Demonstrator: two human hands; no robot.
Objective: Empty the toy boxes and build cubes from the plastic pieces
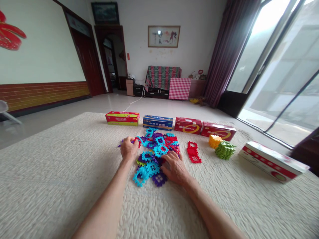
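Observation:
A pile of toothed plastic building tiles point(152, 168), mostly light blue, purple and red, lies on a pale quilted cover. At the pile's left edge my left hand point(128, 149) is closed, pinching a red tile point(138, 142); a purple tile shows beside its fingers. My right hand point(176, 167) rests on the pile's right side with fingers apart, touching tiles; its fingertips are partly lost among the pieces. Just right of the pile, red tiles point(193, 153) lie joined in a strip. Farther right stand an orange stack point(215, 141) and a green stack point(225, 150) of tiles.
Behind the pile, a red-and-yellow box point(122, 119), a blue box point(158, 122) and two red boxes point(188, 125) form a row. A white-and-red box point(274, 161) lies at the right. The quilted cover point(62, 166) extends left and towards me.

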